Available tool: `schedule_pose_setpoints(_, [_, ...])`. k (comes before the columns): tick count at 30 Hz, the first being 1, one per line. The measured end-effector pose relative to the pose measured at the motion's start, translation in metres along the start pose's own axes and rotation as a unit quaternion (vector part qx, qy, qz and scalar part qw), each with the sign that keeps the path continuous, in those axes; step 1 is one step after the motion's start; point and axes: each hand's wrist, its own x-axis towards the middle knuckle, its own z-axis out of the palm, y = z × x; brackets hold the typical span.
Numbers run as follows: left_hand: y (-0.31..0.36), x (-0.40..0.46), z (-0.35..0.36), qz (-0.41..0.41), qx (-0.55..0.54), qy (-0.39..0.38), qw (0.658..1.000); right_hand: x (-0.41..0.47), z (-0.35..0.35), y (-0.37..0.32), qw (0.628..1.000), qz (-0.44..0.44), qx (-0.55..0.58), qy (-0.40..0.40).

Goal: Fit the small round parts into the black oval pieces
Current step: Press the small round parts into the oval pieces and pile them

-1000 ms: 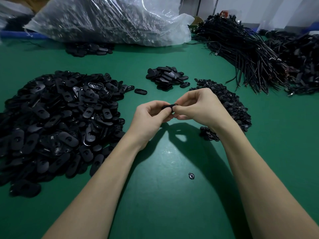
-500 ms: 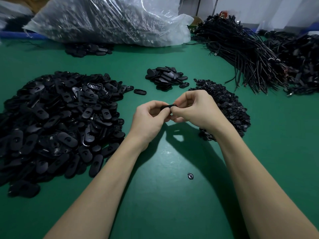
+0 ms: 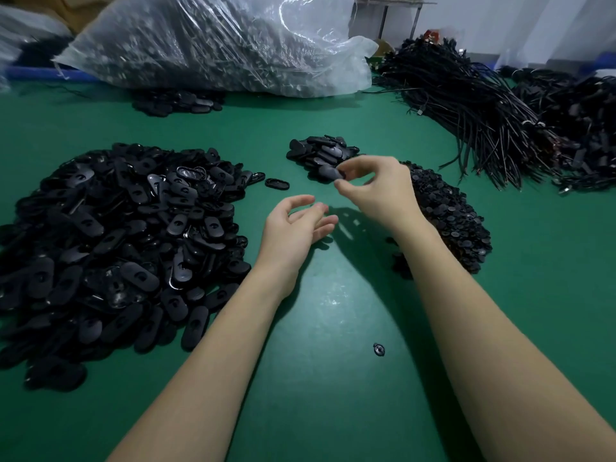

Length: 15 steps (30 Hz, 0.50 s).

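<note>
Head view: right hand (image 3: 376,191) pinches a black oval (image 3: 330,172) at 12 o'clock, over the small pile (image 3: 320,151), likely dropping a finished piece. Left hand (image 3: 293,225) loose, empty. Rounds (image 3: 450,215) at 2 o'clock.

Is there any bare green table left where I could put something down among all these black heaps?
Yes: the near table between the forearms, bare except one small round part. Another strip lies between the big oval heap and the plastic bag. It is crowded around the small pile, the round-parts heap and the cables.
</note>
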Motion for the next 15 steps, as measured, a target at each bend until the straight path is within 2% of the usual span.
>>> schedule_pose_setpoints(3, [0.0,0.0,0.001,-0.001,0.014,-0.003,1.0,0.033,0.01,-0.003,0.999,0.037,-0.011,0.024])
schedule_pose_setpoints(8, [0.0,0.0,0.0,-0.005,0.02,-0.013,1.0,0.074,0.024,-0.006,0.997,0.062,-0.044,0.015])
schedule_pose_setpoints(12, [0.0,0.0,-0.001,-0.004,0.021,-0.013,1.0,0.08,0.028,-0.004,0.995,0.082,-0.057,-0.009])
schedule_pose_setpoints(15, [-0.001,0.001,0.0,-0.004,0.019,-0.016,1.0,0.068,0.025,0.002,0.996,0.068,-0.048,0.013])
